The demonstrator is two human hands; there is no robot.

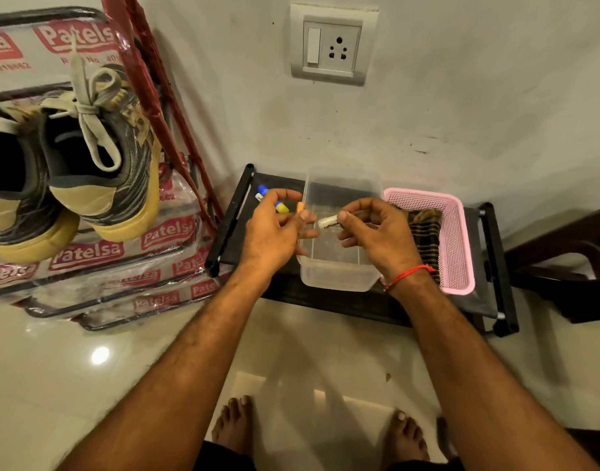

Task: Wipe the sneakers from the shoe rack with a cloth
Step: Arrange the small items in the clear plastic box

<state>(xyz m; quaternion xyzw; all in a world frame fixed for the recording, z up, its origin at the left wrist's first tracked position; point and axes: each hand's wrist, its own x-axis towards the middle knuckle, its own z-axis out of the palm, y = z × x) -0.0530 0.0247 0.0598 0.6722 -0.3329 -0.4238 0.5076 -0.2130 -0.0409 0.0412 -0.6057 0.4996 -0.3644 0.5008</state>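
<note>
Two worn dark sneakers with tan soles, one (101, 158) beside the other (12, 185), hang heel-down on the shoe rack (162, 96) at the left. A dark checked cloth (426, 232) lies in a pink basket (460, 243) on the right. Both hands hover over a clear plastic tub (339, 277). My right hand (376, 232) pinches a small white tube (327, 220). My left hand (271, 239) is close to it, and a small orange cap (300, 207) sits at its fingertips. Neither hand touches the sneakers or the cloth.
The tub and basket stand on a low black stand (492, 266) against the wall. A blue and yellow tube (271, 198) lies on it behind my left hand. A brown chair (563, 253) is at the right, a wall socket (332, 45) above. My bare feet (234, 426) are on glossy tiles.
</note>
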